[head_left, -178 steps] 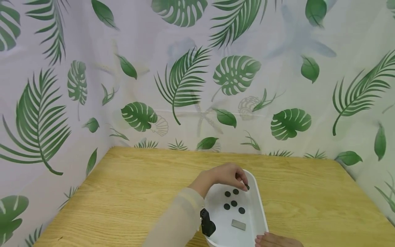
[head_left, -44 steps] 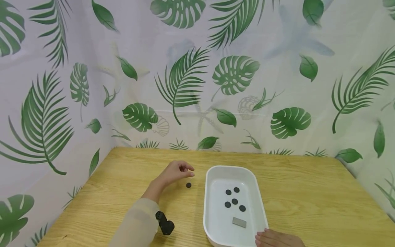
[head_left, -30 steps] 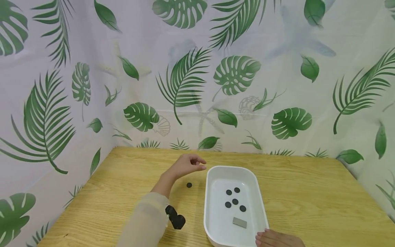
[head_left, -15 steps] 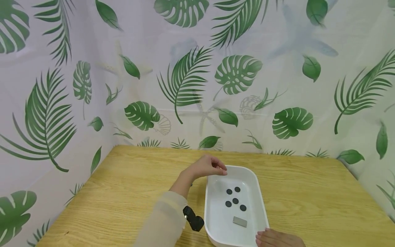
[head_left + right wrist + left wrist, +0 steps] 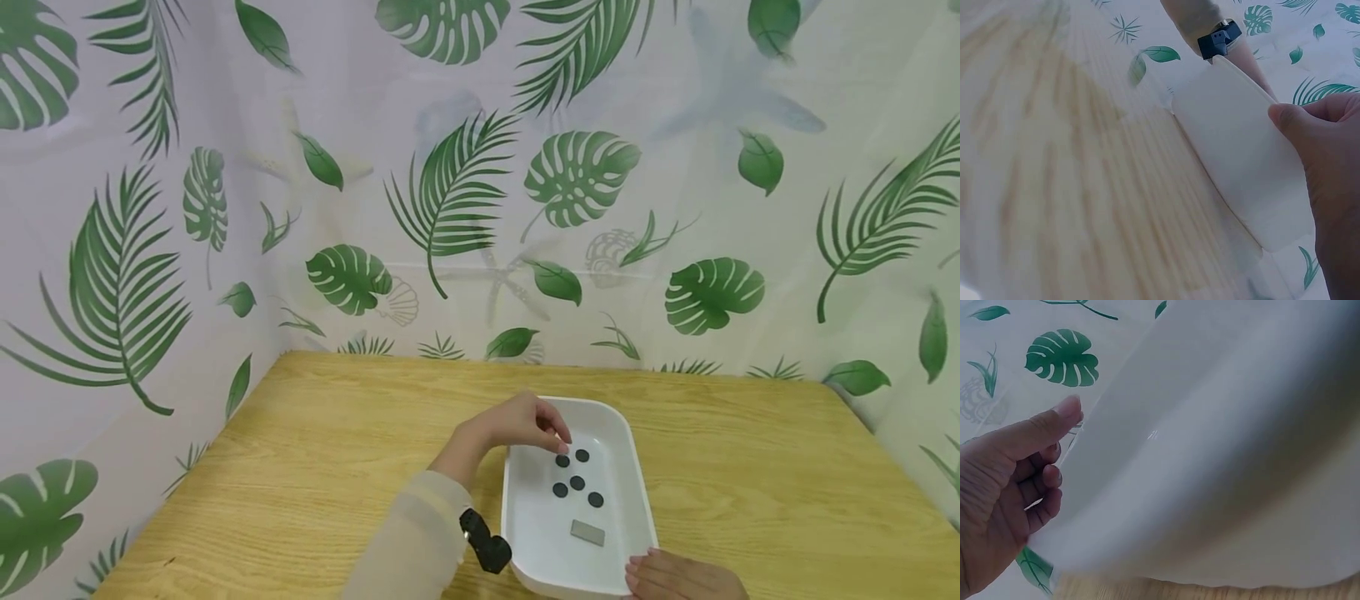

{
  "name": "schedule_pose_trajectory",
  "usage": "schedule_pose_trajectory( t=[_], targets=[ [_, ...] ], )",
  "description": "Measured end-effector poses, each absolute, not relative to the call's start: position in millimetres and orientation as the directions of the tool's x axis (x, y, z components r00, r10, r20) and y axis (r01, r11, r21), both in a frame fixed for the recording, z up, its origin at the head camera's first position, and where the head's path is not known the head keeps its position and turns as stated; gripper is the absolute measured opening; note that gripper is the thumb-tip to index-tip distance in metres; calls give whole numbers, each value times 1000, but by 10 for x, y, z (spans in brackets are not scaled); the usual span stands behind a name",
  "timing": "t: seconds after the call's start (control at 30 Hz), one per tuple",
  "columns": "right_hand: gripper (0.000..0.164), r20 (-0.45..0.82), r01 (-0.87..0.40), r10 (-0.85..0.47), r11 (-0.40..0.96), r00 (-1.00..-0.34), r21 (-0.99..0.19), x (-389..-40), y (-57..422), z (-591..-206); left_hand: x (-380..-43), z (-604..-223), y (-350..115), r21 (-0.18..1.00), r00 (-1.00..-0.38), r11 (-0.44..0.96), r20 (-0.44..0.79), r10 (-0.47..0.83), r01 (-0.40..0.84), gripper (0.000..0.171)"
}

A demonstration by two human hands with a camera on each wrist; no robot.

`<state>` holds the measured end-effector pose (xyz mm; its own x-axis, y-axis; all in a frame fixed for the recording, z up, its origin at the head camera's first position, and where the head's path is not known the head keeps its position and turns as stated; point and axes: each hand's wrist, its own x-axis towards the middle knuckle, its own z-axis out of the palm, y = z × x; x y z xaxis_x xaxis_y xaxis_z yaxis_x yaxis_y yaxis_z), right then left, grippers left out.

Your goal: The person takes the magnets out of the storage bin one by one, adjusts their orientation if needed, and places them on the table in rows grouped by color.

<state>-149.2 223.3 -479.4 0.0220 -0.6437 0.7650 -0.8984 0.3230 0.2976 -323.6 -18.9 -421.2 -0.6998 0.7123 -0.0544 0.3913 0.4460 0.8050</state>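
Observation:
A deep white tray [image 5: 637, 471] stands on the table. Inside it, toward the far end, my left hand [image 5: 517, 423] reaches over the left wall, its thumb and fingertips just at a black round disc [image 5: 562, 461]. That disc lies flat; no grip on it shows. Several like discs [image 5: 577, 482] lie around it, with a grey rectangular block [image 5: 587, 532] nearer me. The left wrist view shows the left hand's [image 5: 1010, 469] loosely bent fingers; the tray wall hides what lies beyond. My right hand [image 5: 682, 575] holds the tray's near right rim, its thumb [image 5: 1288, 119] against the wall.
A wooden table [image 5: 337, 433] carries the tray. Behind and to the left hangs a leaf-print cloth [image 5: 465, 325]. A black wrist camera [image 5: 486, 542] on the left sleeve overhangs the tray's left rim.
From the table left of the tray, where it hovered near a loose disc, my left hand has moved right and into the tray. The arm now covers that loose disc. My right hand stays put.

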Motion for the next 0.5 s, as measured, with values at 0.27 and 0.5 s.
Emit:
schedule_pose_trajectory(
  t=[0.27, 0.5],
  targets=[
    [34, 763, -890, -646, 336, 21, 309, -1509, 2243, -4818, -3238, -4117, -157, 752, -615, 502, -166, 771, 427, 11],
    [33, 757, -896, -653, 321, 24, 306, -1517, 2267, -4843, -3245, -4087, -44, 776, -567, 499, -227, 791, 385, 12]
  ],
)
